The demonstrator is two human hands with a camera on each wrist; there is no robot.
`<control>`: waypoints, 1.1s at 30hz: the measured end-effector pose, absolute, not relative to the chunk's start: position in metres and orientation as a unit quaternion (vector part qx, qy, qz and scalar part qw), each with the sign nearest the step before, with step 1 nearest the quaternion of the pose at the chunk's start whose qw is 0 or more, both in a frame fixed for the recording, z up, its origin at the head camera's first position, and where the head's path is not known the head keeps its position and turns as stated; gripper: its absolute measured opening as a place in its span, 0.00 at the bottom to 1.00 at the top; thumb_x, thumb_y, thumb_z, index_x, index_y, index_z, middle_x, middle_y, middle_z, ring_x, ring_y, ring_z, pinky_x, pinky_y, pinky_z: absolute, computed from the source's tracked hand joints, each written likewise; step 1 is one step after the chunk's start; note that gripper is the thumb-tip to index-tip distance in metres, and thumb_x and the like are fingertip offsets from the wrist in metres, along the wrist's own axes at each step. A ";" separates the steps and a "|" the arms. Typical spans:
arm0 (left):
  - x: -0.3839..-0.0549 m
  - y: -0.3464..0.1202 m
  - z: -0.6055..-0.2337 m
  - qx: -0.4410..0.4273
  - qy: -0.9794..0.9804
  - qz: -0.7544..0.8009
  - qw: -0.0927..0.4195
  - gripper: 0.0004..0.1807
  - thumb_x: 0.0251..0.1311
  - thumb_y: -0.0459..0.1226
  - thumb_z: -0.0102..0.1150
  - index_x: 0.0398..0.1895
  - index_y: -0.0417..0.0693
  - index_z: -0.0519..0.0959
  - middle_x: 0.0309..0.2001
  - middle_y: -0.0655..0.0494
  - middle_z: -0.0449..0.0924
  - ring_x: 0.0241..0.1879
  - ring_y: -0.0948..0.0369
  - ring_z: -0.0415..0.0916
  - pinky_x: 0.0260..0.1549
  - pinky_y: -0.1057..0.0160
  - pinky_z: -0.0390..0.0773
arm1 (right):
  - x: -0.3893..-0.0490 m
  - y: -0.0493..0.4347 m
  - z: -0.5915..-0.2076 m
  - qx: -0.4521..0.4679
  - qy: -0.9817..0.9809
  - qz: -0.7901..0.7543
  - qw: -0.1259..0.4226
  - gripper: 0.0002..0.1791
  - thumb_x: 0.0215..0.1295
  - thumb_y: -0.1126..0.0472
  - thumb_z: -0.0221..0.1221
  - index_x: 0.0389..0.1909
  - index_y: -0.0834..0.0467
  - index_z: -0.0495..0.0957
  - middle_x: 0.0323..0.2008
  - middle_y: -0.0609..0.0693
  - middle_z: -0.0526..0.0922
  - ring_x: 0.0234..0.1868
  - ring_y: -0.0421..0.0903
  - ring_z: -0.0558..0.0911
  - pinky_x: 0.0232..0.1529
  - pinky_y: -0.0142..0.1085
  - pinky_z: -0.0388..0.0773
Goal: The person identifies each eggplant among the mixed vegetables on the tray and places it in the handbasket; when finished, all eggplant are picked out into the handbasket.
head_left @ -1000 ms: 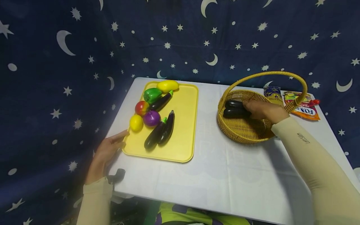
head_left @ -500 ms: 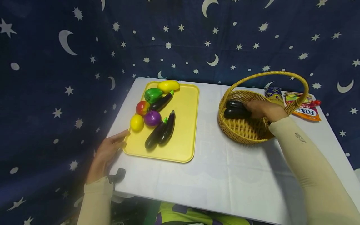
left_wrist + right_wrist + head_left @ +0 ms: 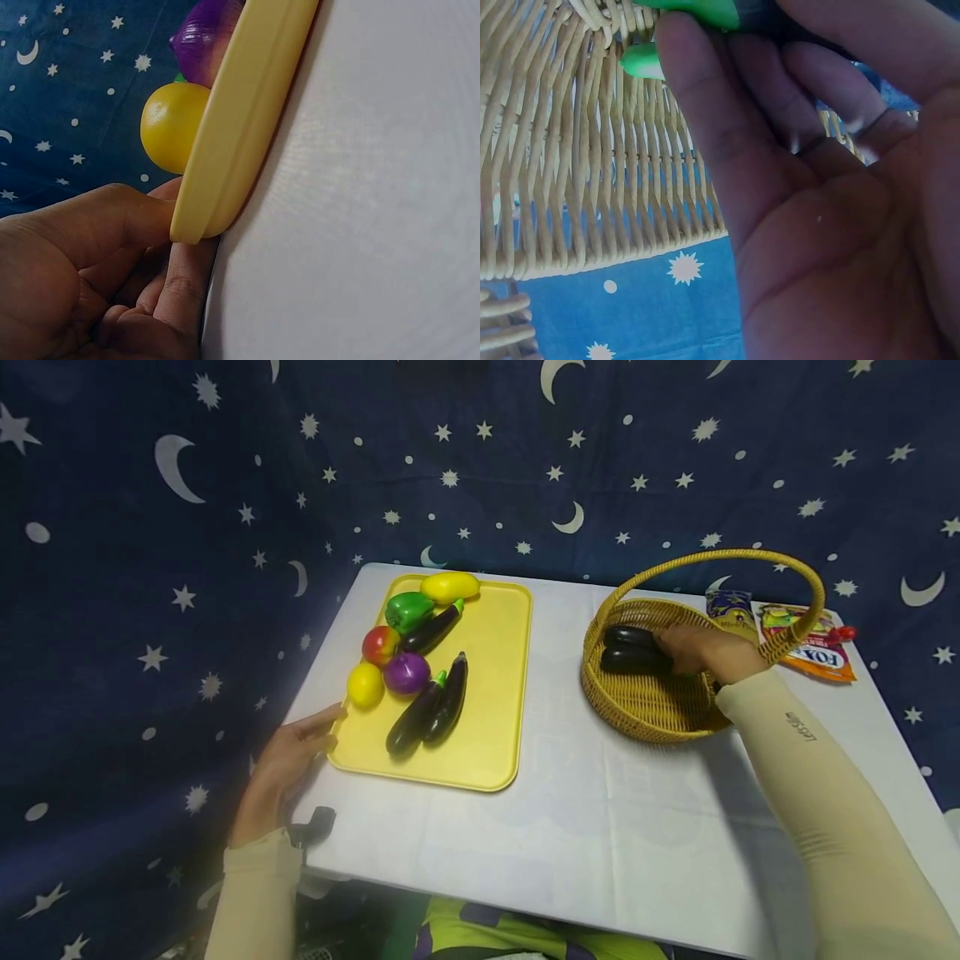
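My left hand (image 3: 281, 764) holds the near left edge of a yellow tray (image 3: 487, 693). In the left wrist view the thumb is on the tray's rim (image 3: 225, 142) and a finger lies beneath it. Inside a wicker basket (image 3: 618, 722), my right hand (image 3: 708, 653) grips at the stem end of dark eggplants (image 3: 633, 660) lying side by side. The right wrist view shows green stems (image 3: 641, 61) by the fingers; the hand hides part of the hold. On the tray are several eggplants (image 3: 447, 700), a lemon (image 3: 365, 685), a purple round vegetable (image 3: 407, 673), and a red-yellow fruit (image 3: 380, 646).
Farther back on the tray lie a green bell pepper (image 3: 408, 612) and a yellow oblong fruit (image 3: 450, 587). The basket's tall handle (image 3: 720, 557) arches over the right hand. Behind it are a blue-gold packet (image 3: 731, 612) and an orange-red bag (image 3: 817, 660). White cloth (image 3: 562, 810) covers the table.
The right forearm has shifted slightly left, while the hand stays at the eggplants in the basket. The left hand and the tray look unmoved.
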State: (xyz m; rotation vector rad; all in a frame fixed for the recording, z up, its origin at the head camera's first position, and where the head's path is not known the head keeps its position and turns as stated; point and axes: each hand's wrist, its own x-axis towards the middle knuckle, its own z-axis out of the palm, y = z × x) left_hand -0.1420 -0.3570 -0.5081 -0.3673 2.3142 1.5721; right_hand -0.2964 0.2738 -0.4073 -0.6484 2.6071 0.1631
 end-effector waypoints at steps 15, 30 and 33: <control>-0.142 -0.360 -0.513 -0.145 0.812 0.542 0.161 0.32 0.74 0.34 0.58 0.80 0.56 0.68 0.84 0.53 0.60 0.87 0.46 0.47 0.87 0.40 0.45 | -0.285 0.267 -0.403 -0.211 0.951 0.079 0.214 0.14 0.59 0.71 0.70 0.42 0.70 0.77 0.42 0.67 0.86 0.48 0.66 0.87 0.58 0.61 0.84; -0.143 -0.357 -0.511 -0.137 0.809 0.548 0.162 0.32 0.74 0.34 0.58 0.80 0.56 0.68 0.84 0.54 0.60 0.87 0.47 0.46 0.87 0.40 0.45 | -0.278 0.269 -0.399 -0.194 0.953 0.084 0.219 0.21 0.63 0.60 0.74 0.48 0.69 0.78 0.45 0.68 0.87 0.50 0.67 0.87 0.58 0.63 0.83; -0.143 -0.356 -0.510 -0.144 0.811 0.544 0.161 0.32 0.75 0.35 0.58 0.80 0.57 0.68 0.84 0.55 0.60 0.87 0.47 0.47 0.87 0.40 0.45 | -0.277 0.271 -0.399 -0.196 0.952 0.080 0.221 0.22 0.64 0.58 0.74 0.48 0.68 0.77 0.46 0.67 0.87 0.52 0.67 0.87 0.59 0.63 0.83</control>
